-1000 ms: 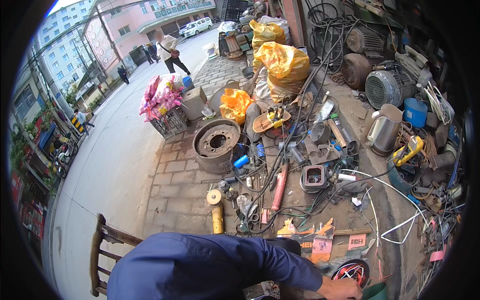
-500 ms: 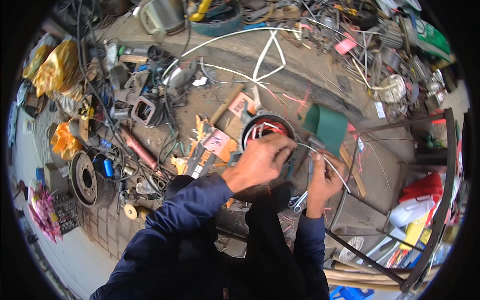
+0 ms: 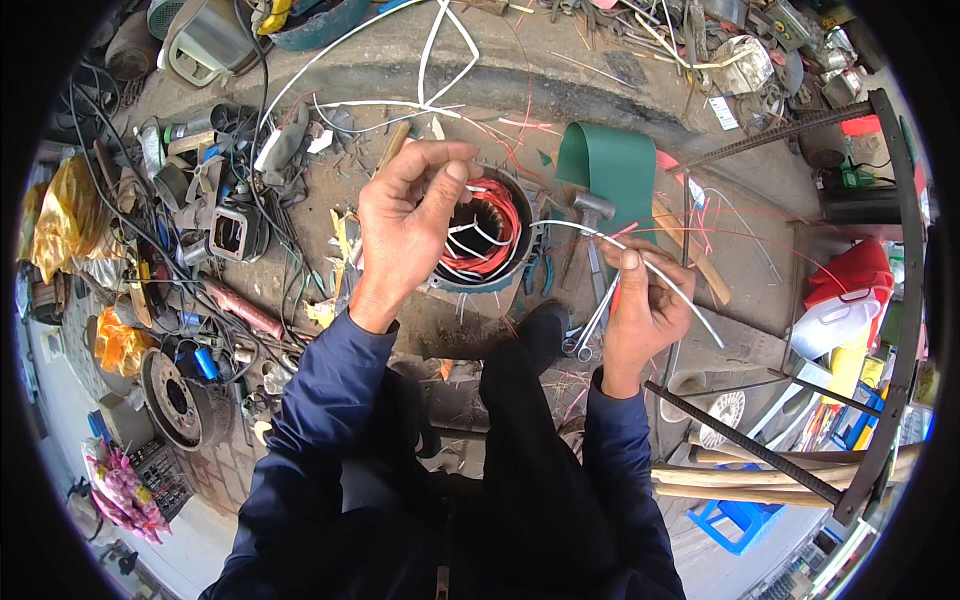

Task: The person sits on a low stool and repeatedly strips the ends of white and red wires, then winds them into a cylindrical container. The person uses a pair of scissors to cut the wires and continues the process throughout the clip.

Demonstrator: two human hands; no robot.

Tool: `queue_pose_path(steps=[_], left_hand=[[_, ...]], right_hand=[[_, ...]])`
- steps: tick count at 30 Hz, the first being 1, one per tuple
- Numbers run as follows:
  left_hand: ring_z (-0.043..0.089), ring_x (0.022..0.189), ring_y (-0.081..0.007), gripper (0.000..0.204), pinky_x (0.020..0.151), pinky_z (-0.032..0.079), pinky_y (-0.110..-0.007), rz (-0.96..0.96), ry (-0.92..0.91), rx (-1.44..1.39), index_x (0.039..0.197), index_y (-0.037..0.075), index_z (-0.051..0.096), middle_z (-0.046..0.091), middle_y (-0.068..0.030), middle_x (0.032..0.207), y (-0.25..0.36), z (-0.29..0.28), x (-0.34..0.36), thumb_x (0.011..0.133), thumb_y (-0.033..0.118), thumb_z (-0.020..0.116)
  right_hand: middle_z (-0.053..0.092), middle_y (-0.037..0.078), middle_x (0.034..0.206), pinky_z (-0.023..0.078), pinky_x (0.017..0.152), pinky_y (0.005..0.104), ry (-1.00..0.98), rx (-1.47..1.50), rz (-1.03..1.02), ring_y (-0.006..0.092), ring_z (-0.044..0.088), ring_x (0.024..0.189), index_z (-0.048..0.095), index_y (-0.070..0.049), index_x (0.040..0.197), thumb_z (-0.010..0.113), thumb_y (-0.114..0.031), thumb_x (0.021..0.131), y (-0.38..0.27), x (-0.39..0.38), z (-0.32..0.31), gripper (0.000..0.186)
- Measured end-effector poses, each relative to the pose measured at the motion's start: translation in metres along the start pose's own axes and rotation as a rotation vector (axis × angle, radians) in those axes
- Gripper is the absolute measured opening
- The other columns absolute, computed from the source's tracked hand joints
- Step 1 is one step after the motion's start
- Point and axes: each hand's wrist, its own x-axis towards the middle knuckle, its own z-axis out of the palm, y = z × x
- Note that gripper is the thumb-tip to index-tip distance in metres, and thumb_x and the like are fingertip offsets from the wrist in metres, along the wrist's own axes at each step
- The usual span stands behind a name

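Observation:
A round motor stator [image 3: 515, 255] with red and white windings sits on the ground ahead of me. My left hand [image 3: 418, 205] is raised over its left side, fingers curled with thumb near index finger; what they hold, if anything, I cannot make out. My right hand [image 3: 645, 305], right of the stator, grips a thin white sleeve [image 3: 700, 317] that arcs toward the windings, with thin red wires nearby. Long metal scissors or forceps [image 3: 584, 350] extend below that hand; whether it holds them is unclear. A hammer [image 3: 592, 208], blue pliers [image 3: 542, 275] and a curled green sheet [image 3: 620, 160] lie beside the stator.
Cables, scrap and yellow sacks [image 3: 60, 220] crowd the left, with a steel wheel rim [image 3: 170, 395]. White strips [image 3: 445, 60] lie beyond the stator. At right stand a rusty metal frame [image 3: 905, 300], a red-and-white container [image 3: 845, 295], wooden poles [image 3: 760, 480] and a blue stool [image 3: 735, 520].
The view has swung from the street down to the ground. Since half a second ago, my left hand has moved up and left off the windings, uncovering them; my right hand still holds the white sleeve.

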Motion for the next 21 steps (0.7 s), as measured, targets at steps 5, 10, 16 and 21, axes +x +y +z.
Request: queue_pose_path(steps=[5,10,16,21], left_hand=[[0.069,0.088,-0.0089,0.020,0.078,0.056,-0.025,-0.045,-0.028,0.096,0.124,-0.002,0.073,0.079,-0.0073,0.104,-0.002,0.004,0.000,0.109,0.010,0.067],[0.074,0.100,-0.0168,0.027,0.088,0.059,-0.032,-0.091,-0.083,0.400,0.129,-0.004,0.071,0.079,-0.0118,0.113,-0.012,0.001,0.023,0.106,0.009,0.068],[0.076,0.109,-0.0345,0.043,0.096,0.059,-0.042,-0.087,-0.236,0.722,0.138,-0.003,0.068,0.077,-0.0212,0.122,-0.028,0.020,0.064,0.098,0.014,0.072],[0.075,0.112,-0.0382,0.045,0.099,0.058,-0.043,-0.125,-0.390,0.820,0.136,0.000,0.069,0.078,-0.0232,0.118,-0.047,0.037,0.070,0.094,0.016,0.073]], right_hand=[[0.073,0.023,0.113,0.066,0.089,0.0387,0.003,-0.037,0.003,0.0263,0.076,0.099,0.057,0.003,0.112,0.070,0.007,0.100,0.003,0.002,0.001,0.018],[0.073,0.023,0.113,0.066,0.089,0.0380,0.008,0.023,0.019,0.0256,0.076,0.099,0.058,0.004,0.112,0.072,0.007,0.099,0.014,0.006,0.012,0.019],[0.075,0.021,0.113,0.064,0.090,0.0360,-0.057,0.034,-0.052,0.0234,0.076,0.098,0.062,0.004,0.109,0.075,0.005,0.099,0.036,0.006,0.028,0.017],[0.078,0.018,0.109,0.062,0.087,0.0334,-0.060,-0.047,-0.056,0.0207,0.077,0.097,0.064,0.003,0.105,0.077,0.004,0.098,0.048,0.008,0.028,0.015]])
